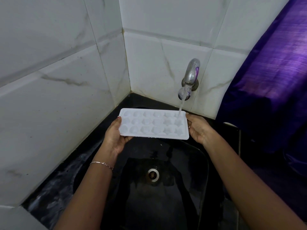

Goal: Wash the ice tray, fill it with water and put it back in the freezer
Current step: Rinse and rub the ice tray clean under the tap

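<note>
Tray (pixel 153 124) over sink (pixel 206 156), level, cavities up. My left hand (pixel 114 136) grips its left end, right hand (pixel 198 128) grips the right end. Tap (pixel 191 75) stream (pixel 181 103) lands in the far-right cavities. Sink basin: wet around drain (pixel 153 174).

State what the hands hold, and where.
A white plastic ice tray: the left hand has its grip on the left short edge, the right hand on the right short edge.

Left hand (pixel 114 135) and right hand (pixel 198 129), extended forward, curled around opposite ends of the ice tray (pixel 154 124).
</note>
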